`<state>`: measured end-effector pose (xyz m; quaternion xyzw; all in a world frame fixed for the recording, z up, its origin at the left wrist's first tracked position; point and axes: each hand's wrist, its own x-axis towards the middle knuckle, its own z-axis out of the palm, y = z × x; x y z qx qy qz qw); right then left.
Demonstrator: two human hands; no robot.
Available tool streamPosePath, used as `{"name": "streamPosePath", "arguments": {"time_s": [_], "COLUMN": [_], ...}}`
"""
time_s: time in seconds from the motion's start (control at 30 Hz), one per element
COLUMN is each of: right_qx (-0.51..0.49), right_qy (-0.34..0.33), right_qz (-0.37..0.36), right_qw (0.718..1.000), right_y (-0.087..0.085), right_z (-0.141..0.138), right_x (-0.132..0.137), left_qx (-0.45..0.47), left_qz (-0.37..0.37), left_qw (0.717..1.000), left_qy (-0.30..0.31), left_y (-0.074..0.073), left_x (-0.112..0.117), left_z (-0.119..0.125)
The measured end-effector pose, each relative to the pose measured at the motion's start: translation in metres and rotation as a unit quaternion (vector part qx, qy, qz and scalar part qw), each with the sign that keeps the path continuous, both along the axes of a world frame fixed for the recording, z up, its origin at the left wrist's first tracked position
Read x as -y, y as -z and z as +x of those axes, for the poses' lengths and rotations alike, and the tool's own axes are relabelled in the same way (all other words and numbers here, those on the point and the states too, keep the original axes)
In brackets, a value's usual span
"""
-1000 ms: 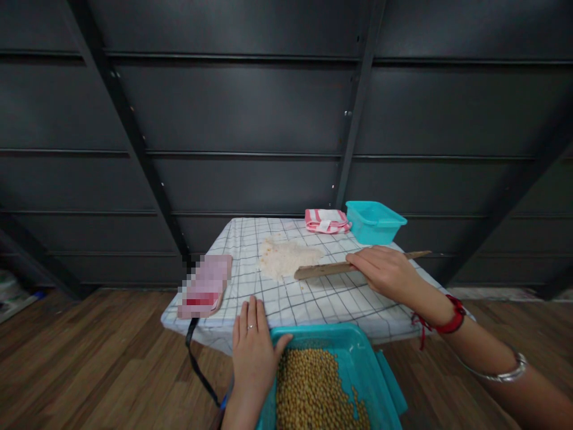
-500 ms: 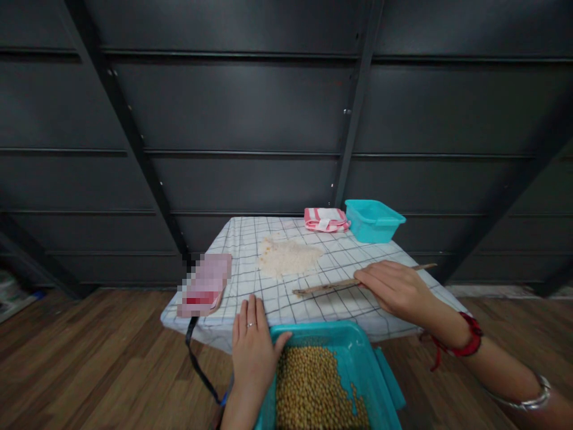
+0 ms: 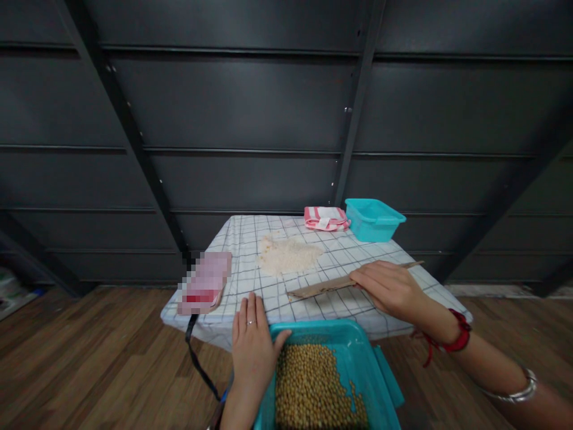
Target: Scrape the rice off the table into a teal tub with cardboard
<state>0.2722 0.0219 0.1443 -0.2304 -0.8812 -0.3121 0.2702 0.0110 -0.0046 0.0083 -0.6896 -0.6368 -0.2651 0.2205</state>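
Note:
My left hand (image 3: 254, 344) grips the far left corner of a teal tub (image 3: 364, 370) full of yellowish beans (image 3: 308, 391), thumb inside the rim and fingers on the tablecloth's front edge. My right hand (image 3: 388, 286) is closed on a flat brown cardboard strip (image 3: 320, 287) that lies across the checked tablecloth (image 3: 242, 251), its left tip near the front. A pile of white grains (image 3: 286, 254) lies on the cloth just beyond the strip, apart from it.
At the table's far right stand an empty teal tub (image 3: 373, 219) and a folded pink-and-white cloth (image 3: 326, 218). A blurred pink object (image 3: 205, 282) with a black strap (image 3: 199, 364) sits on the left front corner. Dark metal wall behind, wooden floor around.
My right hand has drawn the cardboard strip back from the grain pile toward the front of the table and tilted it flatter. My left hand has stayed on the tub.

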Motion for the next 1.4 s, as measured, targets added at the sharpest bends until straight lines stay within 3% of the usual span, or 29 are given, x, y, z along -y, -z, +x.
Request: {"name": "streamPosePath", "arguments": {"time_s": [0.13, 0.37, 0.53, 0.73, 0.83, 0.93, 1.2, 1.4], "right_qx": [0.001, -0.007, -0.035, -0.054, -0.043, -0.016, 0.068, 0.09], "right_qy": [-0.025, -0.076, -0.063, 0.053, 0.08, 0.104, 0.063, 0.023], "right_qz": [-0.012, -0.058, -0.028, 0.055, 0.086, 0.075, 0.029, 0.009], "right_qw": [1.0, 0.995, 0.997, 0.996, 0.992, 0.992, 0.995, 0.996], "right_y": [-0.002, -0.022, -0.024, -0.018, -0.016, -0.018, -0.022, -0.013], "right_z": [-0.002, 0.014, 0.019, -0.008, -0.03, -0.054, -0.106, -0.111], "right_x": [-0.002, 0.011, 0.005, -0.027, -0.054, -0.084, -0.13, -0.143], "left_qx": [-0.004, -0.001, -0.003, -0.012, -0.021, -0.025, -0.008, -0.013], "left_qz": [-0.004, -0.006, 0.007, 0.035, 0.047, 0.053, 0.033, 0.044], "left_qw": [1.0, 1.0, 1.0, 0.999, 0.999, 0.998, 0.999, 0.999], "left_qy": [-0.002, 0.004, -0.003, 0.0, -0.001, -0.001, 0.005, 0.0], "left_y": [0.0, 0.002, 0.004, 0.006, 0.005, 0.005, 0.008, 0.008], "left_x": [0.0, -0.001, -0.001, -0.003, -0.003, -0.003, -0.003, -0.003], "left_z": [0.0, -0.002, -0.001, -0.001, -0.001, -0.001, -0.002, -0.002]}}
